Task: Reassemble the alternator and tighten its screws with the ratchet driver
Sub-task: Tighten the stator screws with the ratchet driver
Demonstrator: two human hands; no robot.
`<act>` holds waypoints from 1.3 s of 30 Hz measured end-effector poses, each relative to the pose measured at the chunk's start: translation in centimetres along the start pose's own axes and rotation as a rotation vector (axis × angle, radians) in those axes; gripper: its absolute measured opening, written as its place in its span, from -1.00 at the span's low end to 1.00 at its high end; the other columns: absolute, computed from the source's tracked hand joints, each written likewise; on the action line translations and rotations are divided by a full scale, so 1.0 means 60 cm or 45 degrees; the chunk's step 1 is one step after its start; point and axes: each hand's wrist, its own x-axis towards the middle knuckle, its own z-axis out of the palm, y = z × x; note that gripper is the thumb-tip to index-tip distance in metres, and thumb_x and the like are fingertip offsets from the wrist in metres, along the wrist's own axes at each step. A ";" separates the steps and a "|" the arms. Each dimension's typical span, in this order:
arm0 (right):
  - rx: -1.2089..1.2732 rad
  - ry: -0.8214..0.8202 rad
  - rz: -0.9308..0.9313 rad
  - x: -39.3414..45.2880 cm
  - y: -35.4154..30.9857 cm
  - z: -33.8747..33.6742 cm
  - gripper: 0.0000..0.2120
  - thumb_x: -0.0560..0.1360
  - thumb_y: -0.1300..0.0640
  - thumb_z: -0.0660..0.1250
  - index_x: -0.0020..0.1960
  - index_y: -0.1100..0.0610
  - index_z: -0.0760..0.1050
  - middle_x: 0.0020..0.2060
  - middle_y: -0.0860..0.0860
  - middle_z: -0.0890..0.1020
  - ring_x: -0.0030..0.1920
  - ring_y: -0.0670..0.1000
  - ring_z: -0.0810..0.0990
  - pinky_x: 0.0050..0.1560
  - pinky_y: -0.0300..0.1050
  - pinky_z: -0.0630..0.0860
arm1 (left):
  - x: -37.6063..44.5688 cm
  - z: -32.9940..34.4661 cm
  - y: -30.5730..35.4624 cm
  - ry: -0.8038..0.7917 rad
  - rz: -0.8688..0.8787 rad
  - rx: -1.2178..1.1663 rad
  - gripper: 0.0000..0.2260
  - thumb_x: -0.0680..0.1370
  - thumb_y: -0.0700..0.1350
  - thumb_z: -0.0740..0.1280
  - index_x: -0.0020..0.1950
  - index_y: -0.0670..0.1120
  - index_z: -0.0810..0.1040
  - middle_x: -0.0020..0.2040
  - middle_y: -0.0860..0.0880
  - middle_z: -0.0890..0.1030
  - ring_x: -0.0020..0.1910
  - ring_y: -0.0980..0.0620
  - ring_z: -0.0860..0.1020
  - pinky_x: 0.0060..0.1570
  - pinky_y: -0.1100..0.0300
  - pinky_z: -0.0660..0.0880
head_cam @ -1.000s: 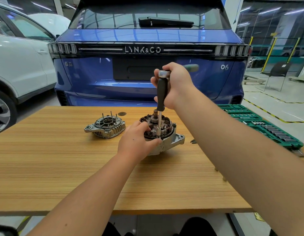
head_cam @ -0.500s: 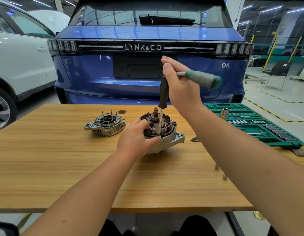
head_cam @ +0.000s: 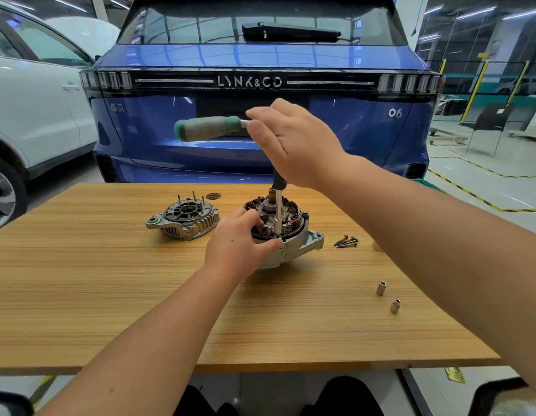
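The alternator body, with copper windings and a grey housing, stands in the middle of the wooden table. My left hand grips its near left side. My right hand holds the head of the ratchet driver above it. The green handle points left, and the extension shaft runs straight down to a screw on the housing rim. The alternator's rear cover lies apart to the left with studs pointing up.
A small pile of long screws lies right of the alternator. Two loose sockets stand near the table's right front. A blue car is parked right behind the table, a white car at the left.
The ratchet handle has swung from pointing right to pointing left, turning about the upright shaft. My right hand has shifted on the ratchet head. My left hand stays on the alternator.
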 end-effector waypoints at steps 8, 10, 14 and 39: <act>-0.057 -0.337 0.343 0.065 -0.002 -0.033 -0.66 0.64 0.02 0.12 -0.29 0.07 0.38 -0.39 0.01 0.43 -0.39 0.07 0.33 -0.39 -0.09 0.22 | 0.001 0.003 -0.002 -0.011 -0.006 -0.011 -0.65 0.42 0.28 0.47 -0.01 0.13 0.42 -0.05 0.17 0.39 0.08 0.03 0.38 -0.15 0.12 0.33; 0.047 -0.376 0.484 0.072 0.005 -0.042 -0.71 0.61 0.07 0.16 -0.28 0.09 0.38 -0.39 0.02 0.42 -0.40 0.04 0.32 -0.42 -0.10 0.24 | 0.001 0.004 -0.003 -0.010 -0.005 0.005 -0.64 0.42 0.29 0.46 0.01 0.12 0.45 -0.04 0.17 0.39 0.08 0.04 0.39 -0.14 0.11 0.35; 0.697 -0.386 0.874 0.060 0.021 -0.051 -0.79 0.61 0.10 0.16 -0.07 0.16 0.52 -0.29 0.04 0.71 -0.27 0.02 0.71 -0.09 -0.06 0.60 | 0.002 0.004 -0.006 -0.017 -0.003 0.000 -0.65 0.42 0.29 0.46 -0.02 0.15 0.40 -0.05 0.19 0.39 0.07 0.04 0.39 -0.17 0.11 0.34; 1.858 0.710 0.907 -0.028 -0.035 0.033 -0.93 0.61 0.02 0.38 -0.04 -0.04 0.62 -0.30 -0.18 0.67 -0.25 -0.24 0.65 -0.14 -0.20 0.59 | 0.001 0.002 -0.001 -0.008 -0.018 0.005 -0.63 0.42 0.27 0.48 0.02 0.08 0.49 -0.01 0.15 0.45 0.06 0.04 0.42 -0.14 0.10 0.38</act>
